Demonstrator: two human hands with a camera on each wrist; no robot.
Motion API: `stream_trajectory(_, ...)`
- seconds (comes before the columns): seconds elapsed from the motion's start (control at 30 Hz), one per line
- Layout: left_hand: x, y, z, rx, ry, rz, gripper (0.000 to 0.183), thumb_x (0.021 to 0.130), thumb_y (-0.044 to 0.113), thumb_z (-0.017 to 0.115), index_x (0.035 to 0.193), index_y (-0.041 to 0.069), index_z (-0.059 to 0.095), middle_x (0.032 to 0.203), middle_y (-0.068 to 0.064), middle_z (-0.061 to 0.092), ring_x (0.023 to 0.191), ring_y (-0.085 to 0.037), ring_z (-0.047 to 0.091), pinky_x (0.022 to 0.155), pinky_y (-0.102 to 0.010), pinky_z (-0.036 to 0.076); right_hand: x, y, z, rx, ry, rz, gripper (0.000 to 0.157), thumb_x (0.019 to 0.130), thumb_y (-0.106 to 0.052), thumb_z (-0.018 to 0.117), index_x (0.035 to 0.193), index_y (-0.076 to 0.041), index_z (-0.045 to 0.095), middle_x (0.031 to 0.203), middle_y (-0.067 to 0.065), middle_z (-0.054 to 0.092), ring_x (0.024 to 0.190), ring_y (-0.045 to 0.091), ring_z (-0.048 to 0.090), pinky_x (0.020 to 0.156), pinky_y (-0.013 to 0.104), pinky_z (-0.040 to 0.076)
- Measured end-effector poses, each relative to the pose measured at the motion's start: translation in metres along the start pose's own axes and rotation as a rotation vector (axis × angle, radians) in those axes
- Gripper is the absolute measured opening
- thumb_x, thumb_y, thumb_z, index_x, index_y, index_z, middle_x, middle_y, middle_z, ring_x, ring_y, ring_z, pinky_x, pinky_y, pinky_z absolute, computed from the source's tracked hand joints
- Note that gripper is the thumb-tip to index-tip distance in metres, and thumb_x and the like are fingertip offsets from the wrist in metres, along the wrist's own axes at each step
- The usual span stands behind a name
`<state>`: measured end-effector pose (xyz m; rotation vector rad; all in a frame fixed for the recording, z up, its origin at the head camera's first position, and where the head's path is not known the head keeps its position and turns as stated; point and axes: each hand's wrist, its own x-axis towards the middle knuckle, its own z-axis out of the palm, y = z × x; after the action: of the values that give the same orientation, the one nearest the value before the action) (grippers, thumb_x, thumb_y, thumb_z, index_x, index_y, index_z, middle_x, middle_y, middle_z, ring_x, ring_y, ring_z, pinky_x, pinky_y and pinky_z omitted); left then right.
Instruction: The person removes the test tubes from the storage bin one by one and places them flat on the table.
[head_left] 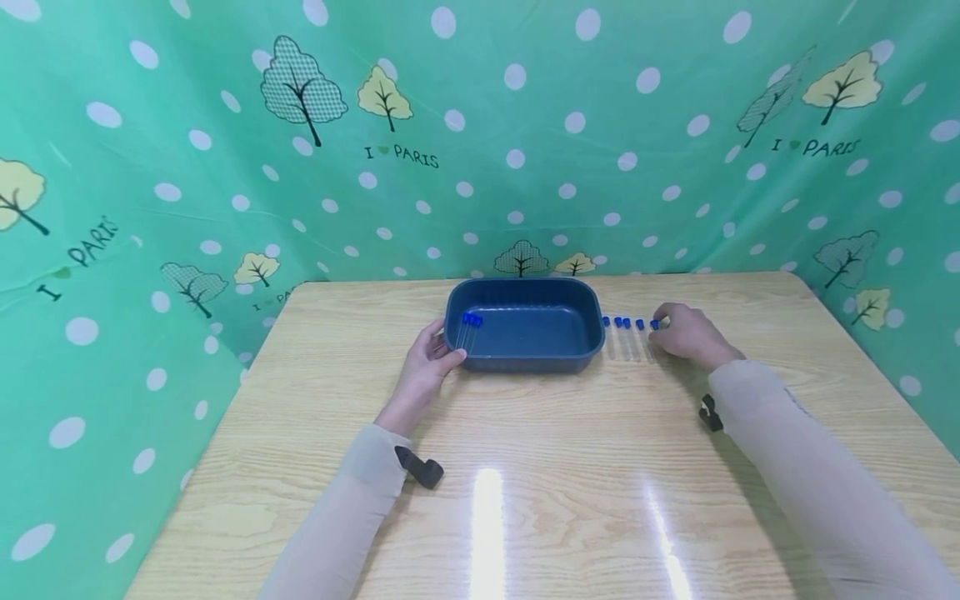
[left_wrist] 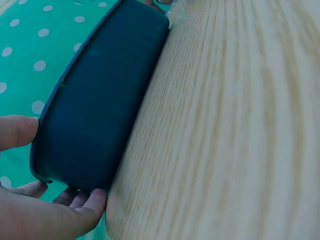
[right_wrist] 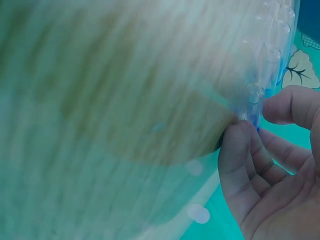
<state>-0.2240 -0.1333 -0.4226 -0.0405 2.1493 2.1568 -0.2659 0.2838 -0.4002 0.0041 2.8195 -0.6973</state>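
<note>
A dark blue plastic basin (head_left: 525, 364) sits on the table, with a few blue-capped clear test tubes (head_left: 472, 320) leaning inside its left end. My left hand (head_left: 431, 360) grips that end; in the left wrist view the thumb (left_wrist: 19, 132) is at the rim and the fingers curl against the end wall. Right of the basin, several more capped test tubes (head_left: 627, 340) lie side by side, caps toward the back. My right hand (head_left: 692, 335) pinches the rightmost test tube (right_wrist: 254, 97) near its cap, between thumb and fingers. That hand partly hides the tube in the head view.
The wooden table (head_left: 540, 442) ends at the back against a green curtain (head_left: 517, 192) with white dots and tree prints. The curtain runs along the left and right sides too. Bright light reflections lie across the near part of the table.
</note>
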Motion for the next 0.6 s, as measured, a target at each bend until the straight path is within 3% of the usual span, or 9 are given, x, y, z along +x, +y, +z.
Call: stream_trajectory(0.6,0.0008,-0.002,0.0004,-0.015,-0.002,0.014,0.071,0.086,-0.001,0.065,0.148,0.009,0.031,0.144,-0.023,0.038,0.132,-0.033,0.04,0.105,-0.042,0.041,-0.002,-0.0001,0.0005,0.014,0.005,0.004,0.05,0.092,-0.021,0.052,0.132,0.009,0.042,0.124,0.032,0.05,0.096,0.036,0.051,0.085,0.054,0.045)
